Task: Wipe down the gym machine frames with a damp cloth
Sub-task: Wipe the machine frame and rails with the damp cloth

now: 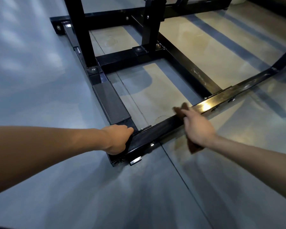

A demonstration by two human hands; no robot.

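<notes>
Floor (pixel 40 55) of glossy grey carries a black machine frame (pixel 155 134), whose near corner the left hand (pixel 117 139) grips with curled fingers, while the right hand (pixel 196 128) presses flat, straight fingers on a brown cloth (pixel 180 111) atop the near rail.

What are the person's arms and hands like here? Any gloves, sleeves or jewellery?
Both are bare. The left hand and right hand wear no gloves, and no ring, watch or wristband shows on either. Both forearms are uncovered as far as the picture's edges, so no sleeve is in view. The right hand is slightly blurred, so small details there are hard to tell.
</notes>
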